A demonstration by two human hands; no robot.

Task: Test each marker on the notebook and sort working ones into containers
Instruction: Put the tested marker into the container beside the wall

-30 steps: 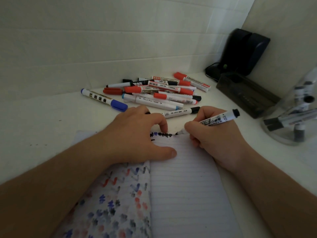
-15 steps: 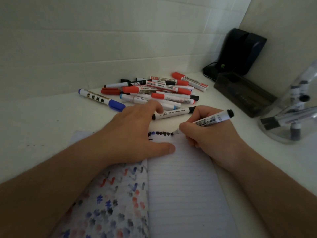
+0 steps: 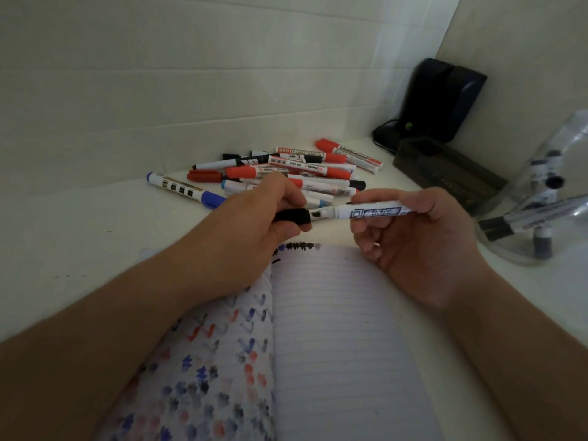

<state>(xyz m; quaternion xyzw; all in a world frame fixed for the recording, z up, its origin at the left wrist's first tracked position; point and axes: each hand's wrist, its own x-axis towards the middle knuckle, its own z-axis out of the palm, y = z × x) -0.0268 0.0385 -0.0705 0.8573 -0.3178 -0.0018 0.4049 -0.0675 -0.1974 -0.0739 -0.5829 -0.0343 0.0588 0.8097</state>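
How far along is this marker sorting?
Some black markers already sit in the clear container, and the notebook carries many test scribbles. The right hand holds a black marker while the left hand caps it. A big pile waits.

A home or study desk corner: a white table (image 3: 79, 237) pushed against pale, panelled walls (image 3: 191, 90) that meet beyond the right hand (image 3: 423, 246). An open lined notebook (image 3: 343, 345) covered in ink scribbles lies beneath both hands, with a loose pile of markers (image 3: 296, 173) just past the left hand (image 3: 254, 224). Behind the right hand sit a dark desk tray (image 3: 445, 176) and a black device (image 3: 442, 97) with a cable in the corner. To the right of that hand, a clear plastic container (image 3: 541, 202) holds markers. The light is dim.
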